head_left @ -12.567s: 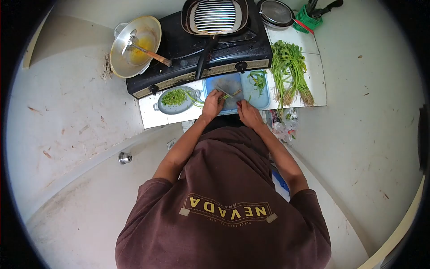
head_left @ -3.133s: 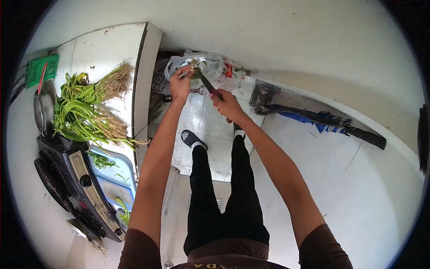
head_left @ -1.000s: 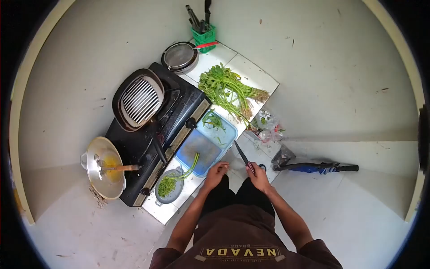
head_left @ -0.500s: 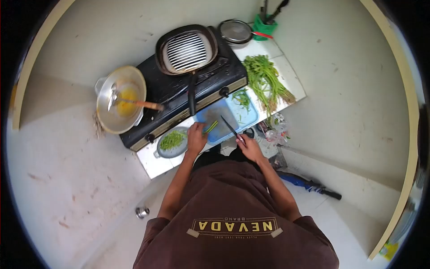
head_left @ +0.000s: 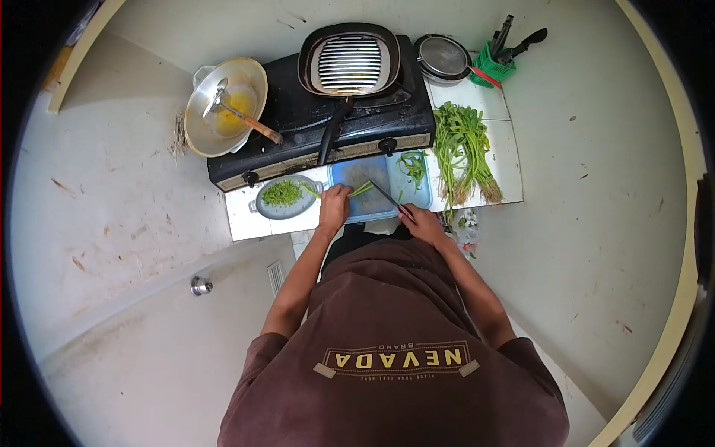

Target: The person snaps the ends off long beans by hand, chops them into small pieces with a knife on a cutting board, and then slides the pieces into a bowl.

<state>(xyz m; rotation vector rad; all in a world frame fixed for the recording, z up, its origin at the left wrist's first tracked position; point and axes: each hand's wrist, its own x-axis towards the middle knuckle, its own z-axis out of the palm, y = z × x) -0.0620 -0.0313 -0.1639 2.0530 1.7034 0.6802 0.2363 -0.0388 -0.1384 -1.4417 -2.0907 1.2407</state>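
Blue board, where is it lying?

It is lying on the counter, just in front of the stove, under the right knob.

What is the person's left hand doing?

It is pressing down on green stalks at the board's left edge, with the fingers curling close over them. The stalks are poking out from under the hand toward the middle of the board, in front of the stove.

And the right hand?

It is wrapping tightly around the handle of a knife at the board's front right corner. The blade is slanting away from the hand toward the stove, and its tip is reaching the stalks. Whether the edge is touching them is too small to tell.

Is anything else sitting in front of the stove?

A plate is sitting left of the board, under the left knob, and it is carrying chopped greens. The left hand is resting just beside it.

What is lying to the right of the stove?

A bundle of leafy greens is lying there, its roots pointing toward the counter's front edge.

And on the stove itself?

A grill pan is sitting on the right burner. A wok is sitting at the left end, holding yellow liquid and a ladle.
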